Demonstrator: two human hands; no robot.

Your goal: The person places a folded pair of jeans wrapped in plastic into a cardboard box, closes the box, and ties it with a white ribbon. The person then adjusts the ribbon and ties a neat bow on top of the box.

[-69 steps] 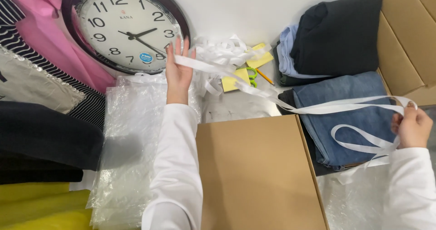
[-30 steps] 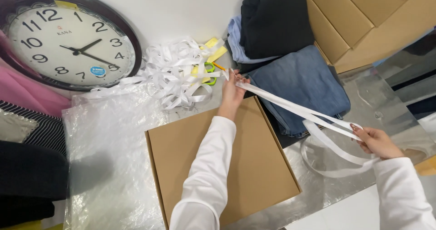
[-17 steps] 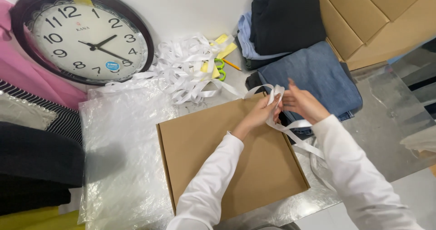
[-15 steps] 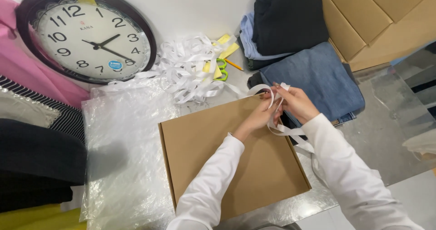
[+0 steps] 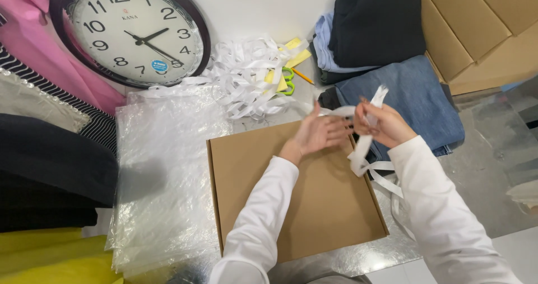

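A flat brown cardboard box (image 5: 297,191) fills the lower centre of the frame, lying closed on a silvery work surface (image 5: 487,177). A crumpled sheet of clear plastic wrap (image 5: 162,177) spreads to its left, one edge tucked under the box. At upper left a round wall clock (image 5: 131,32) lies face up against pink fabric (image 5: 33,43); dark and yellow garments are cut off by the left edge. Folded jeans (image 5: 414,99) and dark folded clothes (image 5: 378,23) are stacked at upper right, beside flattened cartons (image 5: 482,26) that run out of frame.

A loose heap of white strap (image 5: 246,79) sits above the box, near green-handled scissors (image 5: 287,81), which are partly buried.

Both hands meet over the box's upper right corner. The left hand (image 5: 319,134) is open, fingers extended, with the strap running across them, apparently as a guide. The right hand (image 5: 384,124) is closed around a gathered loop of the strap, with one end sticking up and the slack hanging down past the box edge. Where the strap passes between the two hands is hard to make out.
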